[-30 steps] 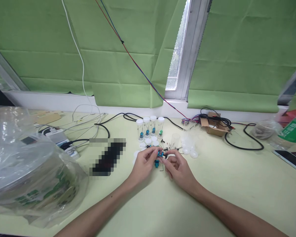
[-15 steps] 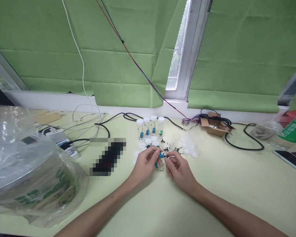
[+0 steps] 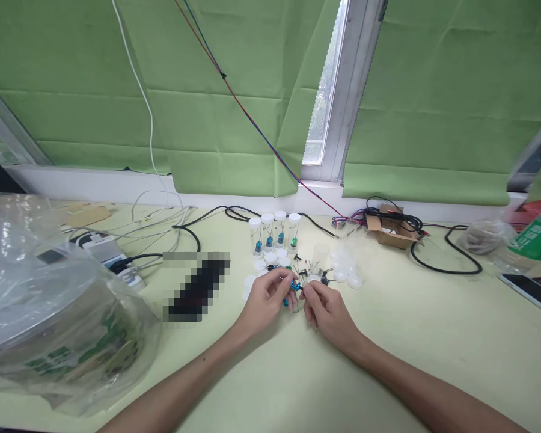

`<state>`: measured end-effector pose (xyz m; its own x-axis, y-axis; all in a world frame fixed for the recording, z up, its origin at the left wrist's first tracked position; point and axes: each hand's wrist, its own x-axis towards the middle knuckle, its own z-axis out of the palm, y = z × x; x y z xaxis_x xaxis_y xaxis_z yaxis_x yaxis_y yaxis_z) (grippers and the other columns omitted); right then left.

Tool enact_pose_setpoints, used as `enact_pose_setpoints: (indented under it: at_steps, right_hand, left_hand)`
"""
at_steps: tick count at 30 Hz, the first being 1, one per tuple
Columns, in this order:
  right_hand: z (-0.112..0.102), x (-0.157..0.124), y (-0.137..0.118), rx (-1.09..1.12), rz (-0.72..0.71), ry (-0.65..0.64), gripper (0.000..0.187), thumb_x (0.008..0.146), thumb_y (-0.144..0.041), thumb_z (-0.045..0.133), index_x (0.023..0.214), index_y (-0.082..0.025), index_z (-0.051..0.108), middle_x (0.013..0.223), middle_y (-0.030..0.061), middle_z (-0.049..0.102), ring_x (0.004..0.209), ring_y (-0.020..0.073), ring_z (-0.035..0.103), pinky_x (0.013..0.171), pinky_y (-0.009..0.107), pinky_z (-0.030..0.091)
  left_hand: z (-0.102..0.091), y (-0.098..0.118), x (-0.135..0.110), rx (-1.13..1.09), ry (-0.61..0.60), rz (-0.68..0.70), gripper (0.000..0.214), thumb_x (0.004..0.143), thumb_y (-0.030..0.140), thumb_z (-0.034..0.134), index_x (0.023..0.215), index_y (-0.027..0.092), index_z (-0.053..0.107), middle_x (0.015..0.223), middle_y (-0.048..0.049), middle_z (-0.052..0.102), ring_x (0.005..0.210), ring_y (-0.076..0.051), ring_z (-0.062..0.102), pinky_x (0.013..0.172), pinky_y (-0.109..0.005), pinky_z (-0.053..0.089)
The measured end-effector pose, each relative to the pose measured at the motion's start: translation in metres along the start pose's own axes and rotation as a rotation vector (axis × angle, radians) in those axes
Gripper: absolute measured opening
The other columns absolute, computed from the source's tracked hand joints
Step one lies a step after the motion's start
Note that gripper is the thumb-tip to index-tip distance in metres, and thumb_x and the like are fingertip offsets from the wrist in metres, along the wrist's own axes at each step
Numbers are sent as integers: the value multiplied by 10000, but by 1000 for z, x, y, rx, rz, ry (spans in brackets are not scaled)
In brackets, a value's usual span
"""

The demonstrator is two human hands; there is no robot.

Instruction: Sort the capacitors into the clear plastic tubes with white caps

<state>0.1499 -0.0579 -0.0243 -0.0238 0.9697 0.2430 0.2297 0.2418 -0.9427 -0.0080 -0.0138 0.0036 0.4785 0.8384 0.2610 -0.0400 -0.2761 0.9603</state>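
Observation:
My left hand point(image 3: 270, 296) pinches a small blue metal part point(image 3: 294, 285) over the table. Close beside it, my right hand point(image 3: 327, 305) has its fingertips closed on a small dark piece point(image 3: 302, 288) that meets the blue part; its exact kind is too small to make out. Just beyond my hands lie loose small black and metal parts point(image 3: 325, 277) and several white caps point(image 3: 270, 258). Behind them stand capped clear vials point(image 3: 268, 233), upright in a row, with blue or green parts inside.
At the left a large plastic-wrapped round container point(image 3: 67, 325) stands beside a power strip point(image 3: 128, 273). Clear plastic pieces point(image 3: 345, 258) lie right of the vials. A small cardboard box point(image 3: 394, 231) with cables sits at the back, and a phone point(image 3: 534, 291) at the right edge.
My right hand's fingers have shifted and closed further around the dark piece beside the blue part. My left hand stays nearly in place.

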Motion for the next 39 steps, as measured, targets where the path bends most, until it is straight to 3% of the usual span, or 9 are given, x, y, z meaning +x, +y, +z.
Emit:
enact_pose_setpoints:
  at_steps: [9, 17, 26, 39]
  right_hand:
    - [0, 1, 1, -14, 18, 13, 501, 965, -572, 363, 690, -193, 540, 445, -34, 482, 404, 110, 424, 461, 240, 355]
    - [-1, -1, -4, -20, -49, 22, 304, 907, -503, 530, 992, -214, 491, 520, -72, 501, 457, 127, 456, 475, 238, 353]
    - [0, -1, -3, -64, -58, 4, 241, 943, -444, 478, 878, -213, 500, 503, -58, 494, 446, 120, 428, 470, 241, 325]
    - [-1, 2, 5, -109, -40, 24, 470, 989, -485, 368, 681, -190, 565, 428, -33, 491, 389, 106, 417, 480, 243, 351]
  left_hand:
    - [0, -5, 1, -57, -16, -16, 246, 926, 400, 531, 917, 167, 610, 642, 3, 607, 554, -135, 590, 602, -268, 489]
    - [0, 2, 3, -88, 63, -48, 268, 883, 422, 591, 880, 157, 632, 653, -2, 603, 539, -131, 586, 579, -264, 477]
    - [-2, -1, 3, -77, 32, -45, 263, 895, 418, 573, 885, 159, 618, 657, -5, 612, 548, -133, 591, 586, -262, 481]
    - [0, -5, 2, -76, 0, -43, 246, 913, 400, 557, 902, 160, 608, 630, -1, 613, 550, -132, 585, 600, -265, 477]
